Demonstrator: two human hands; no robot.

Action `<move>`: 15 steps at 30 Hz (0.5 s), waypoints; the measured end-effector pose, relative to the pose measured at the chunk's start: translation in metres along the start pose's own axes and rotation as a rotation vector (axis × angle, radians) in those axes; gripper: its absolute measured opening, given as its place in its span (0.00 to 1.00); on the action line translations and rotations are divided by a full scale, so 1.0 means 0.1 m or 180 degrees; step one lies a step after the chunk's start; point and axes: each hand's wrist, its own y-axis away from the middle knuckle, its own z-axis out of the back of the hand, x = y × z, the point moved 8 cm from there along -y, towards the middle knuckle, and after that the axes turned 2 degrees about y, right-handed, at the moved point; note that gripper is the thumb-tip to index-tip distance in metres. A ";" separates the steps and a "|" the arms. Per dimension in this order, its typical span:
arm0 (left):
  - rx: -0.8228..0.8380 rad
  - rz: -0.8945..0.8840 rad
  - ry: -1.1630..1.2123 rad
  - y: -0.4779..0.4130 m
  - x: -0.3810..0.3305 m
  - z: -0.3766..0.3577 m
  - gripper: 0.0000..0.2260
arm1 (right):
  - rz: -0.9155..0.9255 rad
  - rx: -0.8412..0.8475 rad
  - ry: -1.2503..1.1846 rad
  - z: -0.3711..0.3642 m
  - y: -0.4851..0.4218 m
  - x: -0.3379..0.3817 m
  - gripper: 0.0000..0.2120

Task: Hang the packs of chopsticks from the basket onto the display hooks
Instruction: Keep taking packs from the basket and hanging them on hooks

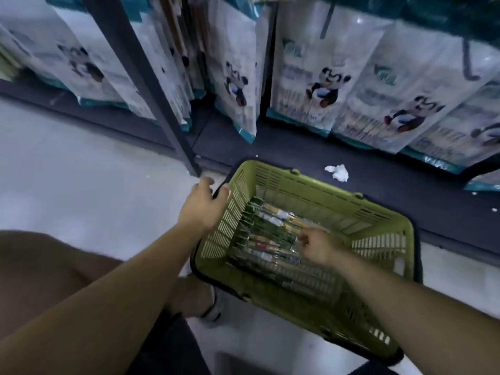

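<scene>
- A bare knee [40, 266] fills eight o'clock of the view, with both forearms reaching past it.
- The left hand [205, 204] curls over the green basket [297, 180] at its ten o'clock corner, gripping the rim.
- The right hand [316, 246] is inside the basket, fingers bent above the packs of chopsticks [270, 231]. Blur hides whether it pinches one.
- The packs lie flat on the basket floor. They are probably light, stiff lengthwise and slick-wrapped, so they are best taken by the header end.
- A crumpled tissue [336, 172] lies at one o'clock beyond the basket.
- Panda-printed bags [311, 85] hang at twelve o'clock.
</scene>
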 end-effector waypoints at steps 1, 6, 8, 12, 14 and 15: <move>0.0065 0.0023 0.0020 0.00 0.08 -0.05 0.25 | -0.0050 0.0038 0.0047 -0.08 -0.08 -0.05 0.12; 0.0112 0.0025 0.0024 0.09 0.33 -0.22 0.18 | 0.0150 -0.0346 0.0485 -0.22 -0.42 -0.05 0.21; 0.0009 0.0043 0.0037 0.08 0.35 -0.21 0.17 | 0.0297 -0.0523 0.0701 -0.28 -0.55 0.01 0.28; -0.0023 0.0060 0.0038 0.03 0.37 -0.21 0.16 | 0.0387 -0.0613 0.1219 -0.40 -0.72 0.11 0.32; -0.0042 0.0075 0.0039 0.01 0.37 -0.21 0.16 | 0.0424 -0.0674 0.1259 -0.40 -0.77 0.13 0.33; -0.0050 0.0078 0.0037 0.00 0.38 -0.22 0.16 | 0.0412 -0.0700 0.1250 -0.39 -0.78 0.13 0.32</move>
